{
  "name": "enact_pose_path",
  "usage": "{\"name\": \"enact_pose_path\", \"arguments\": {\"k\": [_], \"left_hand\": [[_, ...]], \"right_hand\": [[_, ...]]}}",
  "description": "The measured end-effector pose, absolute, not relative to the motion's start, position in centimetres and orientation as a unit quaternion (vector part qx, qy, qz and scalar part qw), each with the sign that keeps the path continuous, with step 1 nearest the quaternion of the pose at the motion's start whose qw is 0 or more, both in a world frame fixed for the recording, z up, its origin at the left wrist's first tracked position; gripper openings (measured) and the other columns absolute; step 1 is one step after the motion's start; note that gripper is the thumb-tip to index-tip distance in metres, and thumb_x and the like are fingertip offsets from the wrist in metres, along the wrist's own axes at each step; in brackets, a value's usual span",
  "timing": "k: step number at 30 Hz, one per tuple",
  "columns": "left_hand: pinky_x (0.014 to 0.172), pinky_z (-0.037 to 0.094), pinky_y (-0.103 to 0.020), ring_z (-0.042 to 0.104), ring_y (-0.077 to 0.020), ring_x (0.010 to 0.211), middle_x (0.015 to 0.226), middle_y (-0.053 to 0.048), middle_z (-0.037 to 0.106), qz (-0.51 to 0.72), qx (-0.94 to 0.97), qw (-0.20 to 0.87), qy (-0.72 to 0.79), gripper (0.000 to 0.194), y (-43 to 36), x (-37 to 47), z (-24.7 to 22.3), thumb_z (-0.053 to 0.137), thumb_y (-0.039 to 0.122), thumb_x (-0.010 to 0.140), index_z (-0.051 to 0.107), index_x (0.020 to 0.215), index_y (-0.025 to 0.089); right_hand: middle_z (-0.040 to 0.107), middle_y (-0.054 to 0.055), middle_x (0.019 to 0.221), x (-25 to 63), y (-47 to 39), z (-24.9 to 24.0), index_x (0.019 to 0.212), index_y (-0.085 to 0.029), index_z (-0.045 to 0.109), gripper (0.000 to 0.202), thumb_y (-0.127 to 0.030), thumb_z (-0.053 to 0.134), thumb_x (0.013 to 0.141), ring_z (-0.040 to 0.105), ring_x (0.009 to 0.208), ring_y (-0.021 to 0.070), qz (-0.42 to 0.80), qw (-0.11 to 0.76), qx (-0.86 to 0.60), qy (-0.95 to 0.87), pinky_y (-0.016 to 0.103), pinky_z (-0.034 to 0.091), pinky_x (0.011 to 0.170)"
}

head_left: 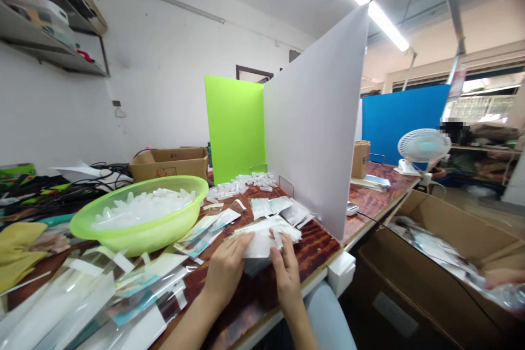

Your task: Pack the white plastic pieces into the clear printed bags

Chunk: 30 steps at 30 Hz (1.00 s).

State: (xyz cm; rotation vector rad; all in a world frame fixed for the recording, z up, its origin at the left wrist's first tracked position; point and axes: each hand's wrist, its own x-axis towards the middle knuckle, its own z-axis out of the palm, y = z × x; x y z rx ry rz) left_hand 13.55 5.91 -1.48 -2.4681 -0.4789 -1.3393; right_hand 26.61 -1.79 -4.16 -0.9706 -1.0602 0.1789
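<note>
Between my two hands is a white packet (259,245), held just above the wooden table (315,251). My left hand (228,263) grips its left side, thumb and fingers closed on it. My right hand (286,269) pinches a small whitish piece at the packet's right edge. Behind the hands lies a pile of flat white packets (283,224). Clear plastic sleeves with printed cards (213,227) are spread left of my left hand. Farther left stands a green bowl (153,232) full of small translucent plastic pieces (143,209).
Loose plastic pieces (241,185) lie before a green panel (235,126). A white divider (314,115) rises behind the packets. An open carton (172,164) stands behind the bowl. At right are a fan (424,146), a large box (394,279) and another person's hand (504,278).
</note>
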Motion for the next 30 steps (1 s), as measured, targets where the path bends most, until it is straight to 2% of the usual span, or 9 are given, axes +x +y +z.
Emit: {"name": "enact_pose_path", "arguments": {"k": [4,6,9,13,16,19,22,25,30], "left_hand": [[0.080,0.057,-0.036,0.067,-0.0208,0.094,0.104,-0.007,0.071,-0.459,-0.863,0.149,-0.149,0.039,6.0,13.5,-1.4,0.037,0.001,0.084,0.054,0.116,0.016],[0.080,0.057,-0.036,0.067,-0.0202,0.094,0.105,-0.006,0.071,-0.455,-0.867,0.148,-0.139,0.042,5.9,13.4,-1.5,0.036,-0.001,0.082,0.054,0.116,0.017],[0.082,0.056,-0.039,0.066,-0.0210,0.097,0.107,-0.006,0.070,-0.449,-0.870,0.151,-0.134,0.049,5.4,13.0,-1.5,0.034,-0.005,0.078,0.054,0.117,0.018],[0.084,0.056,-0.042,0.066,-0.0225,0.098,0.108,-0.007,0.070,-0.453,-0.864,0.167,-0.142,0.053,4.7,12.4,-1.4,0.033,-0.007,0.074,0.054,0.116,0.017],[0.083,0.057,-0.040,0.067,-0.0211,0.096,0.106,-0.007,0.071,-0.458,-0.859,0.176,-0.151,0.054,4.4,12.3,-1.2,0.032,-0.007,0.072,0.053,0.116,0.016],[0.083,0.057,-0.039,0.066,-0.0209,0.097,0.108,-0.008,0.070,-0.462,-0.852,0.174,-0.172,0.058,4.4,12.5,-1.3,0.032,-0.007,0.068,0.054,0.116,0.016],[0.085,0.056,-0.036,0.066,-0.0194,0.099,0.108,-0.009,0.069,-0.461,-0.853,0.164,-0.185,0.058,4.5,12.6,-1.4,0.033,-0.007,0.067,0.054,0.116,0.016],[0.086,0.056,-0.034,0.066,-0.0182,0.099,0.108,-0.009,0.070,-0.453,-0.860,0.157,-0.176,0.054,4.6,12.5,-1.5,0.033,-0.006,0.071,0.054,0.115,0.015],[0.088,0.055,-0.040,0.063,-0.0214,0.106,0.112,-0.009,0.068,-0.437,-0.873,0.161,-0.144,0.048,5.0,12.2,-1.7,0.034,-0.003,0.078,0.057,0.115,0.015]], "right_hand": [[0.064,0.011,0.112,27.0,-1.3,-5.1,0.120,-0.021,0.047,0.030,-0.035,0.050,0.093,0.062,0.104,0.0216,0.091,0.777,-0.441,-0.440,0.036,0.051,0.087],[0.066,0.010,0.106,27.4,-1.6,-5.4,0.108,-0.020,0.054,0.024,-0.036,0.052,0.091,0.064,0.098,0.0213,0.079,0.780,-0.449,-0.429,0.035,0.052,0.083],[0.060,0.010,0.111,27.4,-2.6,-5.5,0.101,-0.018,0.065,0.025,-0.037,0.053,0.090,0.058,0.106,0.0220,0.048,0.770,-0.476,-0.422,0.035,0.047,0.089],[0.055,0.009,0.116,26.0,-4.0,-5.7,0.118,-0.022,0.063,0.033,-0.035,0.047,0.092,0.051,0.112,0.0229,0.028,0.743,-0.488,-0.457,0.039,0.039,0.099],[0.050,0.010,0.131,24.6,-4.5,-6.3,0.134,-0.023,0.046,0.044,-0.033,0.045,0.092,0.044,0.123,0.0252,0.028,0.732,-0.481,-0.481,0.043,0.034,0.104],[0.042,0.012,0.140,23.9,-4.7,-6.8,0.141,-0.023,0.032,0.051,-0.027,0.043,0.092,0.043,0.126,0.0265,0.016,0.716,-0.482,-0.504,0.046,0.037,0.103],[0.042,0.010,0.140,23.9,-5.2,-6.8,0.135,-0.027,0.041,0.045,-0.019,0.042,0.090,0.039,0.129,0.0278,-0.070,0.671,-0.498,-0.545,0.050,0.035,0.103],[0.046,0.007,0.138,23.8,-5.5,-6.5,0.136,-0.028,0.041,0.052,-0.012,0.042,0.086,0.035,0.131,0.0290,-0.161,0.595,-0.515,-0.596,0.052,0.031,0.103],[0.052,0.004,0.136,24.2,-5.1,-6.3,0.135,-0.029,0.044,0.058,-0.008,0.046,0.080,0.038,0.127,0.0301,-0.215,0.549,-0.551,-0.591,0.054,0.027,0.102]]}}
